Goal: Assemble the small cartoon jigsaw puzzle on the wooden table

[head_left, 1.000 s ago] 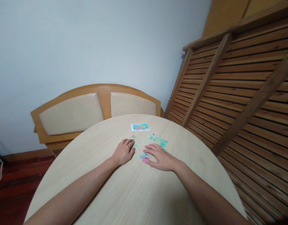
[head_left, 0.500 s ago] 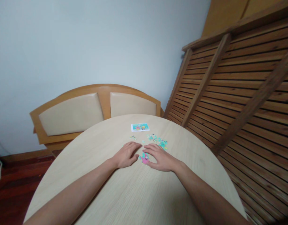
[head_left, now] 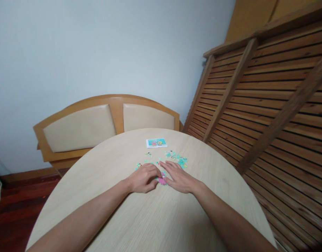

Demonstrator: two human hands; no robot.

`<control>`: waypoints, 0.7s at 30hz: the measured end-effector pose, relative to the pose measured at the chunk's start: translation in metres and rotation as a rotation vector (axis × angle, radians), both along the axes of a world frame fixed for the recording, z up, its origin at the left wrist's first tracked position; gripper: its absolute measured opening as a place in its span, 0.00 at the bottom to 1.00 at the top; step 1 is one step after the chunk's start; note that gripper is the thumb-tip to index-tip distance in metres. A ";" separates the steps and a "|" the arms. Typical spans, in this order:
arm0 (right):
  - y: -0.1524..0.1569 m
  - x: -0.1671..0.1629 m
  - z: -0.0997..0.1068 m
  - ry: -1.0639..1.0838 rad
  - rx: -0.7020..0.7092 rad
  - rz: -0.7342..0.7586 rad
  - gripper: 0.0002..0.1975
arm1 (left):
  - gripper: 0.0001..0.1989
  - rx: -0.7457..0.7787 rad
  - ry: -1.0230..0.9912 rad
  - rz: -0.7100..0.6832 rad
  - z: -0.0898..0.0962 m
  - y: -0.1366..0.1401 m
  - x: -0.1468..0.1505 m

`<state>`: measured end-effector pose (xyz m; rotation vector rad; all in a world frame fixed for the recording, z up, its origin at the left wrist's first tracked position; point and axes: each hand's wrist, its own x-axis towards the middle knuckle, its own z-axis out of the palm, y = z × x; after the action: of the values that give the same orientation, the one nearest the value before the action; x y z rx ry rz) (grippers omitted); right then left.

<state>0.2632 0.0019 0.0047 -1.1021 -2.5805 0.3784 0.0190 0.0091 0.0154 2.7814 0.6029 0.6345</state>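
A partly joined jigsaw puzzle (head_left: 162,181), pink with some turquoise, lies on the table between my two hands. My left hand (head_left: 144,177) reaches over its left side, fingers bent and fingertips on the pink part; the thumb is apart from them at the lower left edge. To the right, my right hand (head_left: 179,177) rests palm down with fingers spread, its thumb by the puzzle's right edge. Loose puzzle pieces (head_left: 182,161) in turquoise and yellow lie beyond my right hand. More small pieces (head_left: 138,165) lie just past my left hand.
A picture card (head_left: 157,142) with cartoon figures lies farther back on the round wooden table (head_left: 124,220). Behind the table stands a padded wooden headboard (head_left: 80,127) against the wall. A slatted wooden frame (head_left: 255,105) leans at the right.
My left hand has moved right and slightly nearer, onto the puzzle, covering part of it. Pieces beyond that hand now show. My right hand has shifted only a little.
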 end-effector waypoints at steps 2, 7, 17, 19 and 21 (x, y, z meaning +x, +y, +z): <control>0.001 0.000 -0.001 -0.019 -0.010 0.003 0.32 | 0.13 -0.015 0.004 -0.021 0.000 -0.001 0.000; 0.005 -0.003 -0.004 -0.061 0.001 0.008 0.32 | 0.14 -0.032 -0.007 -0.046 0.000 -0.001 0.000; 0.009 0.001 0.011 -0.055 0.187 -0.114 0.18 | 0.11 0.048 -0.049 -0.016 -0.005 0.002 -0.001; 0.009 0.007 0.017 -0.063 0.155 -0.103 0.16 | 0.12 0.047 -0.053 -0.011 -0.004 0.003 -0.002; 0.008 0.011 0.021 -0.044 0.104 -0.090 0.14 | 0.12 0.045 -0.058 -0.011 -0.004 0.003 -0.003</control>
<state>0.2744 0.0104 0.0256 -1.1966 -2.5460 0.1979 0.0160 0.0119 0.0111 2.7949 0.5681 0.7322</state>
